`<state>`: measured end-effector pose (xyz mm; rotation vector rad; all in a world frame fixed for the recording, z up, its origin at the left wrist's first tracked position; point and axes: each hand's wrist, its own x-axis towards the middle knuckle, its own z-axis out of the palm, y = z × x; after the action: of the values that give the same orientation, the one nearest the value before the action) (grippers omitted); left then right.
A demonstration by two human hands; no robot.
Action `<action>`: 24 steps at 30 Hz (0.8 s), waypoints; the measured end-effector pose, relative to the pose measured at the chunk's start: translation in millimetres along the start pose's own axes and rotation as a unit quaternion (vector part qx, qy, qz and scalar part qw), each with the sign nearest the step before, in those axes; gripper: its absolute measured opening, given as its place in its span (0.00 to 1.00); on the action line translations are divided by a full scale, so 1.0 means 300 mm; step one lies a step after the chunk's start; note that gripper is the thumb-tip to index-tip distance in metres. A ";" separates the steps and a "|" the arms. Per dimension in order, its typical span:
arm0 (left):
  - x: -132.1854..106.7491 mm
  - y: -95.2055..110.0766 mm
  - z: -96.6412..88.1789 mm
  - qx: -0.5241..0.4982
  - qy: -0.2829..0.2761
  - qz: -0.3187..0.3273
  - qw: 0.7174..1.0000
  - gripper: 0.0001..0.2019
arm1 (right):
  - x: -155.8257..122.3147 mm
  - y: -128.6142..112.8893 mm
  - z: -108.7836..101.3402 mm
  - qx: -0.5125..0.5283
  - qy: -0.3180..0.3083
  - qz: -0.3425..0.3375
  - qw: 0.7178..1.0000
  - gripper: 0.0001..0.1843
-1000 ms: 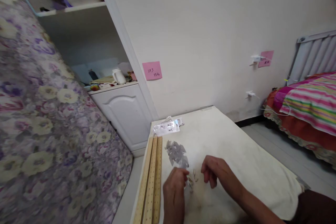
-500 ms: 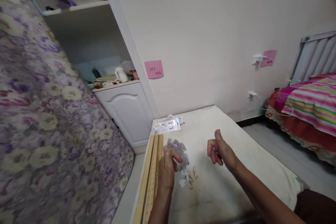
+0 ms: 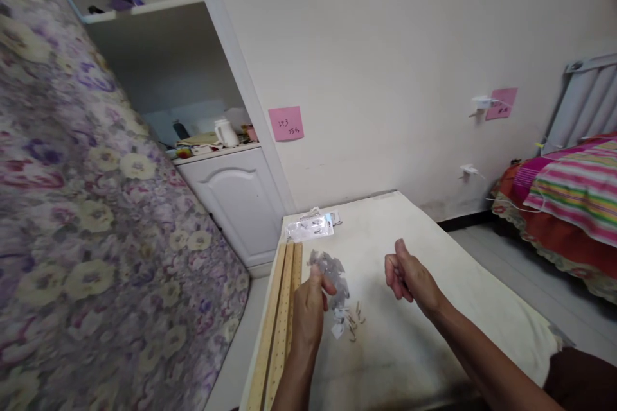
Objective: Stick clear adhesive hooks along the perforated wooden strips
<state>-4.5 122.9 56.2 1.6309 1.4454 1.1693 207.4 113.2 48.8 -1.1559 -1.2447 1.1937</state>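
My left hand hovers over the left side of the table, thumb raised and fingers loosely bent, with nothing visible in it. Just beyond and beside it lies a pile of small grey translucent pieces, partly hidden by the hand. Nearer me are small white pieces and several thin brass-coloured hooks. My right hand is held above the middle of the table, its thumb up and apart from the half-curled fingers, and it appears to hold nothing.
Wooden strips with holes lie along the left edge of the cloth-covered table. Clear plastic packaging rests at the far left corner. A floral curtain, a white cabinet and a bed flank the table.
The view has shifted slightly. Both hands keep nearly the same pose and place, and the pieces on the table have not visibly moved.
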 end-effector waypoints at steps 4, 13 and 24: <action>-0.048 -0.068 0.021 0.098 -0.011 0.020 0.995 0.20 | -0.047 0.068 0.053 -0.052 -0.021 -0.016 0.998 0.33; -0.189 -0.452 -0.136 0.447 0.108 -0.059 0.886 0.14 | -0.208 0.467 0.214 -0.104 -0.132 0.105 0.980 0.35; -0.138 -0.465 -0.173 0.411 0.050 -0.194 0.889 0.14 | -0.218 0.560 0.241 -0.088 -0.141 0.126 0.978 0.27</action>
<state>-107.0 102.4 -57.4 1.6596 2.4069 0.4099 135.3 54.3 -121.7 -1.3391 -1.4718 1.4998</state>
